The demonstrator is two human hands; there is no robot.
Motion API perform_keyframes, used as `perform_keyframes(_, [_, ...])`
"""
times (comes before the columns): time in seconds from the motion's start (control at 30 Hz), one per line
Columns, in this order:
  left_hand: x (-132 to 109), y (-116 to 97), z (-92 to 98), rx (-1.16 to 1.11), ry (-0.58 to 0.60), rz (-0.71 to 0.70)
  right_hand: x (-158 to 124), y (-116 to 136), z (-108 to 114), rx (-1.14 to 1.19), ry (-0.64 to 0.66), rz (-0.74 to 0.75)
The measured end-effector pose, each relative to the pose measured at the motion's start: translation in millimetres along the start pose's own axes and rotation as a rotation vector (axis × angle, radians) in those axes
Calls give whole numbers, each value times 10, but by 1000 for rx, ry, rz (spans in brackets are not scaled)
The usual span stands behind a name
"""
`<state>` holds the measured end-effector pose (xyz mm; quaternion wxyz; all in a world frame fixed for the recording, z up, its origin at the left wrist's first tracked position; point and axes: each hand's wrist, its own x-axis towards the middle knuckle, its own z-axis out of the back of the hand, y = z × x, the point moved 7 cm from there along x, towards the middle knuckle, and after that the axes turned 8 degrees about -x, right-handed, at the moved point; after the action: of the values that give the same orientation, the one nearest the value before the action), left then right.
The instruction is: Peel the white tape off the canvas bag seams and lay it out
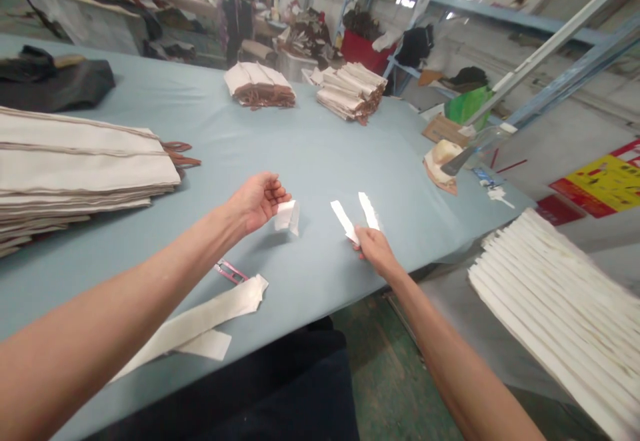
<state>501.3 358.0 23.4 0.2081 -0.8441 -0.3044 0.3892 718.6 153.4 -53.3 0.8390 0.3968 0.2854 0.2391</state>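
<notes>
My left hand (pixel 260 202) is raised a little above the blue table, palm turned up and fingers curled. A short, folded white strip (pixel 287 217) hangs at its fingertips, pinched there. To the right, my right hand (pixel 374 249) is closed on white strips (pixel 343 218), two ends of which stick out past the fingers over the table. Below my left forearm lie long off-white strips (pixel 215 313) near the table's front edge. A pink-and-silver tool (pixel 231 271), its kind unclear, is partly hidden beside them.
A thick stack of off-white panels (pixel 85 157) with brown ties covers the left of the table (pixel 240 154). Two bundles, one folded (pixel 260 82) and one layered (pixel 350 89), sit at the back. White folded material (pixel 560 307) stands at right, below a clamp-like pole (pixel 480 147).
</notes>
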Motion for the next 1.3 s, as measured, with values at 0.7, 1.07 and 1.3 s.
perform_keyframes(0.7, [-353, 680, -334, 27, 48, 137, -364, 89, 234, -286, 14, 256])
perform_keyframes(1.07, [-438, 736, -398, -75, 26, 99, -1169, 696, 176, -179, -163, 534])
perform_keyframes(1.3, [-646, 829, -368, -185, 12, 91, -1222, 681, -335, -37, -250, 399])
